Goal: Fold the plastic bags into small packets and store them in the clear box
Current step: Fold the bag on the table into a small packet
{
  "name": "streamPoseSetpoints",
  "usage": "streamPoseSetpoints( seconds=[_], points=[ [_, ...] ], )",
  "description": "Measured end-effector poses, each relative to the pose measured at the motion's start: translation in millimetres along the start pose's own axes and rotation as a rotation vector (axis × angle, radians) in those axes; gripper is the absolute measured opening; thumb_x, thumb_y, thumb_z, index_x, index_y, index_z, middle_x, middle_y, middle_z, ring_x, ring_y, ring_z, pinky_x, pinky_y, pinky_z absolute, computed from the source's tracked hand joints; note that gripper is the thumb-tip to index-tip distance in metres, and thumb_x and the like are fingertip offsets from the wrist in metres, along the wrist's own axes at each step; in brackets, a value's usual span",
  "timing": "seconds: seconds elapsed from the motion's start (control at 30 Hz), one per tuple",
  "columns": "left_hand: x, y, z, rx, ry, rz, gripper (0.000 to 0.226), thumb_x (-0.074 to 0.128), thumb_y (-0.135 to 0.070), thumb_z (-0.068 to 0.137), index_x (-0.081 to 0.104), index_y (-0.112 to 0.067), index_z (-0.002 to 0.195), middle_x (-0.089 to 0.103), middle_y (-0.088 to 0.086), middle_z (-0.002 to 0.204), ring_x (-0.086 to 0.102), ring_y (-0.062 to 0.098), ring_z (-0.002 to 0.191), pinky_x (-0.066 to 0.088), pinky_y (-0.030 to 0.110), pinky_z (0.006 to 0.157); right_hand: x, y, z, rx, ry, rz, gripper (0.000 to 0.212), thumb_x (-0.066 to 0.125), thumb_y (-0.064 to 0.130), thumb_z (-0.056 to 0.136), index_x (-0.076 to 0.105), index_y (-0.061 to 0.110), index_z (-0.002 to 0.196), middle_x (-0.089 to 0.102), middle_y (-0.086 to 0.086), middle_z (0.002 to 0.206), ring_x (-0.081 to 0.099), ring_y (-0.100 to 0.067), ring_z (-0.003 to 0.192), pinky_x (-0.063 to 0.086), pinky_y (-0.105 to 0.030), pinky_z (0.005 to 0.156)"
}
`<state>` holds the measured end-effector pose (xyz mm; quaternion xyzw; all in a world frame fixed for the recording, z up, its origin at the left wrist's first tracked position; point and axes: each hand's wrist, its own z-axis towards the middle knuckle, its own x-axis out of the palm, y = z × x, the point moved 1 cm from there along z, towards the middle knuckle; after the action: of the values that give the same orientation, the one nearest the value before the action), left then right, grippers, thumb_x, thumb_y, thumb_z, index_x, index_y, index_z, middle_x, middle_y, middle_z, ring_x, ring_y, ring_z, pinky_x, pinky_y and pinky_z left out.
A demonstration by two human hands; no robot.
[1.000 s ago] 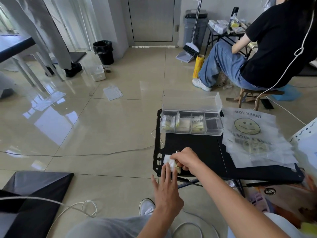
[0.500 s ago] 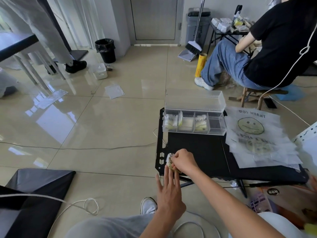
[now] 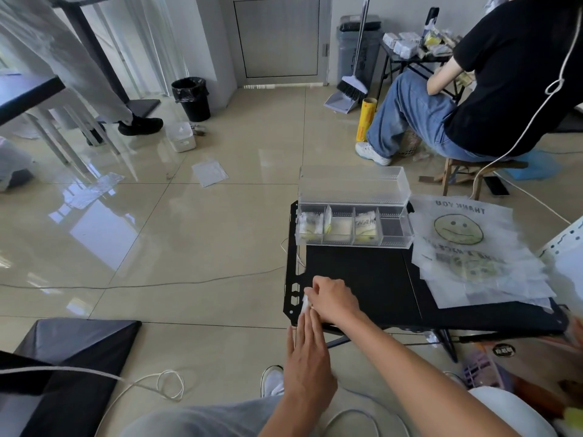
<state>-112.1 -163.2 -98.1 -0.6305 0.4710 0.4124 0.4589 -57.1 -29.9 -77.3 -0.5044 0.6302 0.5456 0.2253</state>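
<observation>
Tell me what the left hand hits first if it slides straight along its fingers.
Probably the folded plastic bag, held under the right hand at the corner of the black table. The left hand looks almost on it, though depth is unclear.

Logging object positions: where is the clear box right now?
Head view: the clear box sits at the far edge of the black table, lid raised, directly left of the stack of flat smiley-face bags.
</observation>
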Motion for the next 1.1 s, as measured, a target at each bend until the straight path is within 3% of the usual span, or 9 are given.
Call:
streamPoseSetpoints(
  seconds=[0.07,0.17,0.27,0.4,0.57,0.67,0.8,0.9,1.1],
  points=[
    [-3.0,2.2,1.1,0.022,0.014,0.034,0.100,0.054,-0.011,0.087,-0.017,0.001,0.156,-0.027,0.008,0.164,-0.023,0.019,0.153,-0.014,0.045,0.119,-0.8,-0.6,2.2,-0.034,-0.052,-0.170,0.033,0.047,0.051,0.105,0.060,0.021,0.105,0.071,-0.004,0.103,0.070,-0.026,0.093,0.055,-0.037,0.074],
    [-4.8,4.2,2.8,0.006,0.011,0.053,0.099,0.053,-0.011,0.091,-0.026,0.001,0.149,-0.031,0.007,0.162,-0.023,0.019,0.155,-0.007,0.043,0.126,-11.8,-6.3,7.2,0.049,-0.089,-0.285,0.060,0.049,0.074,0.094,0.061,0.019,0.116,0.070,-0.007,0.112,0.069,-0.029,0.103,0.047,-0.035,0.073],
    [-0.7,5.5,4.7,0.007,-0.059,-0.026,0.103,0.060,-0.009,0.080,-0.007,0.000,0.159,-0.012,0.011,0.170,-0.005,0.022,0.158,0.016,0.043,0.127,-22.2,-13.5,10.0,0.164,-0.057,-0.143,0.070,0.058,0.075,0.088,0.061,0.015,0.123,0.068,-0.009,0.121,0.066,-0.032,0.113,0.048,-0.037,0.078],
    [2.8,11.7,15.4,0.038,-0.098,-0.188,0.092,0.059,-0.002,0.073,0.028,0.002,0.160,0.022,0.014,0.170,0.026,0.028,0.157,0.037,0.033,0.119,-26.5,-19.9,10.0,0.220,0.081,0.039,0.050,0.082,0.045,0.080,0.068,0.011,0.114,0.071,-0.010,0.118,0.068,-0.031,0.107,0.058,-0.039,0.084],
    [-30.5,15.0,28.4,-0.075,-0.157,-0.573,0.044,0.050,0.004,0.088,0.063,-0.008,0.128,0.056,-0.001,0.135,0.059,0.020,0.121,0.048,0.027,0.099,-34.8,-23.8,2.6,0.166,0.102,0.177,0.040,0.088,0.030,0.080,0.062,0.016,0.107,0.064,-0.001,0.111,0.063,-0.021,0.102,0.048,-0.030,0.078],
    [-41.2,19.5,39.2,-0.251,-0.284,-0.790,0.023,0.056,-0.014,0.100,0.060,-0.011,0.122,0.054,0.003,0.121,0.063,0.021,0.103,0.048,0.027,0.089,-44.8,-24.8,1.9,0.096,0.121,0.313,0.041,0.090,0.026,0.077,0.060,0.019,0.105,0.062,0.003,0.105,0.061,-0.015,0.096,0.047,-0.026,0.075],
    [-54.8,14.3,57.1,-0.321,-0.272,-0.911,0.053,0.056,-0.060,0.098,0.056,-0.015,0.125,0.060,0.002,0.117,0.065,0.013,0.100,0.055,0.032,0.090,-71.1,-35.7,4.3,-0.003,0.245,0.514,0.038,0.091,0.017,0.074,0.064,0.018,0.101,0.077,-0.003,0.098,0.071,-0.013,0.087,0.057,-0.036,0.087],
    [-65.9,-6.6,67.8,-0.225,-0.154,-1.041,0.045,0.045,-0.054,0.104,0.060,-0.012,0.101,0.071,0.007,0.082,0.067,0.010,0.060,0.055,0.029,0.057,-90.5,-42.5,1.6,-0.024,0.266,0.620,0.031,0.087,0.015,0.080,0.069,0.011,0.105,0.078,-0.007,0.098,0.067,-0.009,0.080,0.049,-0.024,0.072],
    [-79.4,-57.7,105.7,-0.209,-0.289,-0.997,0.054,0.040,-0.054,0.105,0.051,-0.008,0.077,0.054,-0.001,0.063,0.046,0.014,0.056,0.042,0.040,0.059,-129.2,-71.5,11.7,0.058,0.188,0.718,0.024,0.076,0.035,0.092,0.074,0.016,0.078,0.066,0.006,0.069,0.058,-0.008,0.067,0.045,-0.027,0.067]
  ],
)
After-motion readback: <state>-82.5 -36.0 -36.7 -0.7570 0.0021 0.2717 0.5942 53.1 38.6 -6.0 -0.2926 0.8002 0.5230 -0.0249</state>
